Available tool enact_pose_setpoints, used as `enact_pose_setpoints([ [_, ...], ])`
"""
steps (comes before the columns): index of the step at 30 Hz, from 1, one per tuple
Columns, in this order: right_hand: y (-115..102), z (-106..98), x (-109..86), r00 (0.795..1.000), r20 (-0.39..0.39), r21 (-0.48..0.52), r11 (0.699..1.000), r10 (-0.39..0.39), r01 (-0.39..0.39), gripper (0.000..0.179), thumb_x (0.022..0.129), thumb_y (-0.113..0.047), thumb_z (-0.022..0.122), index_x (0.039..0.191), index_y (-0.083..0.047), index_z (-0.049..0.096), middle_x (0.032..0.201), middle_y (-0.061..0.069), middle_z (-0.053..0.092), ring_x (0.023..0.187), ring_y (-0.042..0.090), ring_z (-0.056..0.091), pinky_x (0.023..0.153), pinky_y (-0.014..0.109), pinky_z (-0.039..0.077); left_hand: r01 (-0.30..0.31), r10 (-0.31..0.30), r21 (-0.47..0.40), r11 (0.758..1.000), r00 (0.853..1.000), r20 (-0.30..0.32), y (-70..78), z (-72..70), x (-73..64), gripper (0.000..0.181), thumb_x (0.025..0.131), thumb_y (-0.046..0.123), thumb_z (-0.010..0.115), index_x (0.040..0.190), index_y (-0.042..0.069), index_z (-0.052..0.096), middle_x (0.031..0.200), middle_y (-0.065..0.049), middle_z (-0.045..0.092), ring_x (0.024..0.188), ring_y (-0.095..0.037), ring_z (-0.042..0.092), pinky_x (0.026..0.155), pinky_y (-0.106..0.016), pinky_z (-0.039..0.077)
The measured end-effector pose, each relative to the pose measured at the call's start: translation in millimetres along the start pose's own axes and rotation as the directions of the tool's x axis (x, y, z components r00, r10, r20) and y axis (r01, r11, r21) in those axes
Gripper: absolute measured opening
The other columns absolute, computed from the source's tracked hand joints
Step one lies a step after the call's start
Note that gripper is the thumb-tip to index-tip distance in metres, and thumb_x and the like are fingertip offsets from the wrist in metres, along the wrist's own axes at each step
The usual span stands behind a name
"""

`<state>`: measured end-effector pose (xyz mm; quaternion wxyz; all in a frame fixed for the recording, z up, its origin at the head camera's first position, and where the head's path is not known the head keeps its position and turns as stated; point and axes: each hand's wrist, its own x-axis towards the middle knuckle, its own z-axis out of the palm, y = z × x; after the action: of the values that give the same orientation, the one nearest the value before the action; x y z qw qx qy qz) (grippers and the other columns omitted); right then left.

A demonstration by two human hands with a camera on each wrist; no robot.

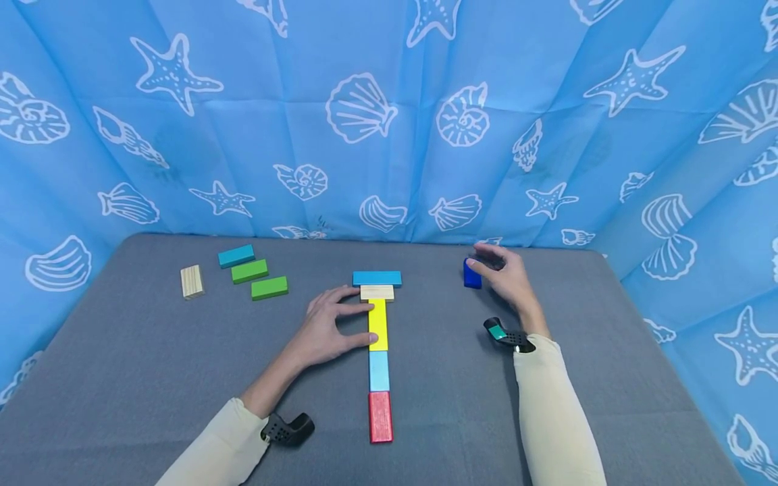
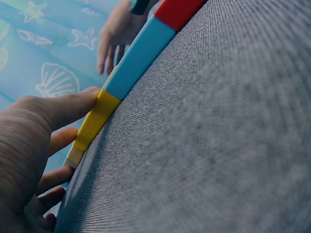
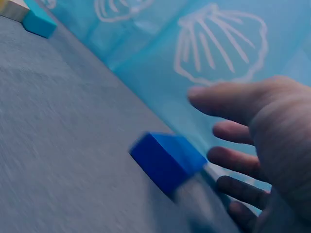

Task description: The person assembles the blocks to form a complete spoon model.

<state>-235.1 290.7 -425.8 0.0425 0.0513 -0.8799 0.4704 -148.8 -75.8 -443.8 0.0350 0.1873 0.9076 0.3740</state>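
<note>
My left hand (image 1: 322, 331) rests along the left side of a yellow block (image 1: 378, 324), thumb and a fingertip touching it. That block lies in a straight column with a light blue block (image 1: 379, 371) and a red block (image 1: 381, 418) nearer me. Crosswise at the far end sit a plain wooden block (image 1: 377, 293) and a longer blue block (image 1: 377, 278). Over on the right, a dark blue block (image 3: 165, 160) stands on the table. Beside it my right hand (image 1: 510, 280) hovers with fingers spread, and the right wrist view shows a gap between hand and block.
At the back left of the grey table (image 1: 450, 412) lie a blue block (image 1: 236, 256), two green blocks (image 1: 269, 288) and another wooden block (image 1: 192, 281). A blue curtain (image 1: 413, 175) with shell prints hangs right behind the table's far edge.
</note>
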Motion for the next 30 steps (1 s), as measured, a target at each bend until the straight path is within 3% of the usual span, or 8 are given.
enact_pose_setpoints([
  [6, 10, -14, -4.0, 0.99, 0.125, -0.053, 0.997, 0.062, -0.056, 0.07, 0.09, -0.036, 0.079, 0.148, -0.007, 0.052, 0.156, 0.018, 0.042, 0.148, 0.038, 0.029, 0.118, 0.061, 0.021, -0.003, 0.003, -0.001, 1.0, 1.0, -0.001, -0.8, 0.3, 0.1, 0.059, 0.081, 0.048, 0.083, 0.132, 0.023, 0.071, 0.155, -0.007, 0.045, 0.149, -0.034, 0.028, 0.117, -0.064, 0.015],
  [14, 12, -17, -3.0, 0.972, 0.233, -0.177, 0.984, 0.03, 0.012, 0.081, 0.082, -0.032, 0.087, 0.15, -0.008, 0.049, 0.156, 0.021, 0.04, 0.148, 0.042, 0.026, 0.117, 0.065, 0.019, -0.005, 0.005, 0.002, 1.0, 1.0, -0.004, -1.3, 0.7, 0.2, 0.058, 0.08, 0.048, 0.083, 0.132, 0.023, 0.071, 0.155, -0.007, 0.045, 0.15, -0.034, 0.027, 0.117, -0.064, 0.015],
  [23, 11, -14, -2.2, 0.977, 0.21, -0.223, 0.974, 0.02, 0.028, 0.073, 0.084, -0.025, 0.086, 0.146, -0.005, 0.052, 0.151, 0.023, 0.044, 0.14, 0.045, 0.029, 0.113, 0.068, 0.023, -0.005, 0.005, 0.01, 1.0, 1.0, -0.002, -1.9, 0.8, 0.8, 0.058, 0.08, 0.049, 0.083, 0.131, 0.024, 0.071, 0.155, -0.007, 0.045, 0.149, -0.034, 0.028, 0.117, -0.065, 0.014],
  [30, -2, -6, -0.5, 0.977, 0.211, -0.161, 0.985, -0.026, 0.061, 0.071, 0.084, -0.02, 0.086, 0.144, -0.001, 0.053, 0.147, 0.025, 0.048, 0.14, 0.043, 0.037, 0.115, 0.062, 0.026, -0.008, 0.008, 0.002, 1.0, 1.0, -0.001, -1.8, 0.5, 0.7, 0.058, 0.081, 0.048, 0.083, 0.132, 0.023, 0.071, 0.155, -0.007, 0.045, 0.149, -0.034, 0.028, 0.117, -0.065, 0.013],
])
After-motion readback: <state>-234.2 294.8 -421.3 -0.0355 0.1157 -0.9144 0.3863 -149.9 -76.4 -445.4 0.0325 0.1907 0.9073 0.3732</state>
